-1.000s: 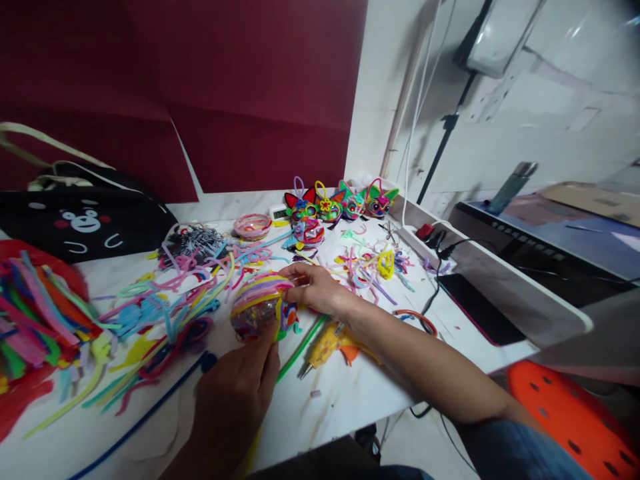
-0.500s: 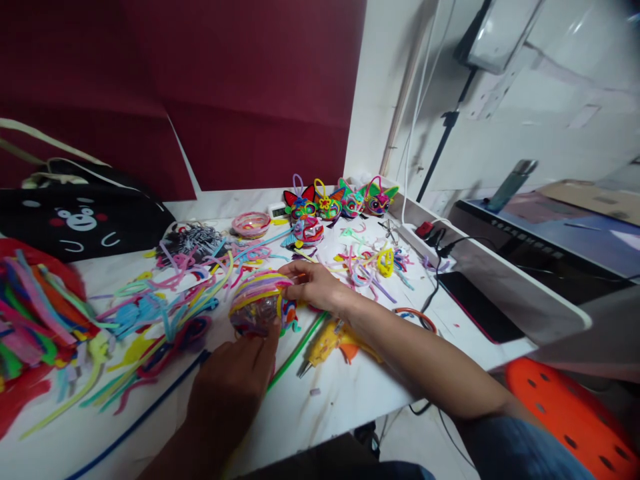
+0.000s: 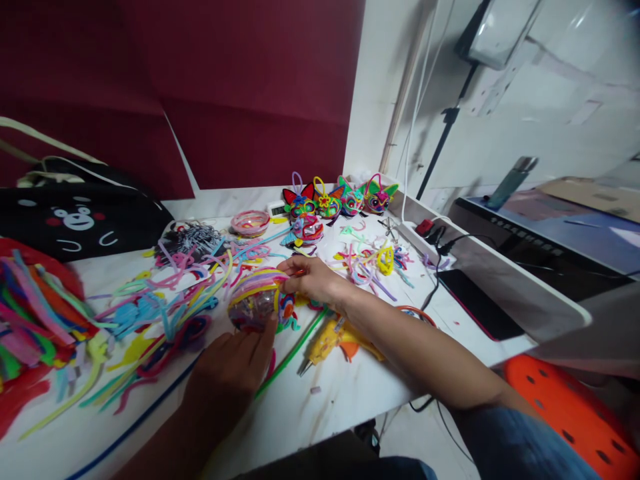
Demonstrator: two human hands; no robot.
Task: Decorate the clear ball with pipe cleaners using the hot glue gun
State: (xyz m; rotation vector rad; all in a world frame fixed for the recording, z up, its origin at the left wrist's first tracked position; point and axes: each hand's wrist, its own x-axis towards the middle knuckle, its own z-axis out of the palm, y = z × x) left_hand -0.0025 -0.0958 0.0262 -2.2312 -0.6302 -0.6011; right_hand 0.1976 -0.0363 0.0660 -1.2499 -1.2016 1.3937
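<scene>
Head view, arranged from near to far. Left hand (image 3: 237, 363): forefinger extended, its tip against the near side of a clear ball (image 3: 253, 308) wound with coloured strips; whether the remaining fingers grip it cannot be told. Right hand (image 3: 313, 278): thumb and forefinger slightly apart, both tips touching the ball's upper right edge; a firm pinch cannot be confirmed. The ball lies between the two hands, low over the white bench (image 3: 295, 420). To its right, below the right forearm, rests a yellow glue gun (image 3: 323, 343), nozzle toward the viewer, with a green stem (image 3: 300, 348) alongside. At left, a blue stem (image 3: 145, 413) runs obliquely, and stems of many colours fill a red bag (image 3: 15, 407). Beyond the ball: a pink-rimmed round dish (image 3: 250, 223) and, near the wall, a row of four eared ornaments (image 3: 329, 203). Right margin: a dark phone (image 3: 480, 305) lying flat, below a power strip (image 3: 417, 241).
</scene>
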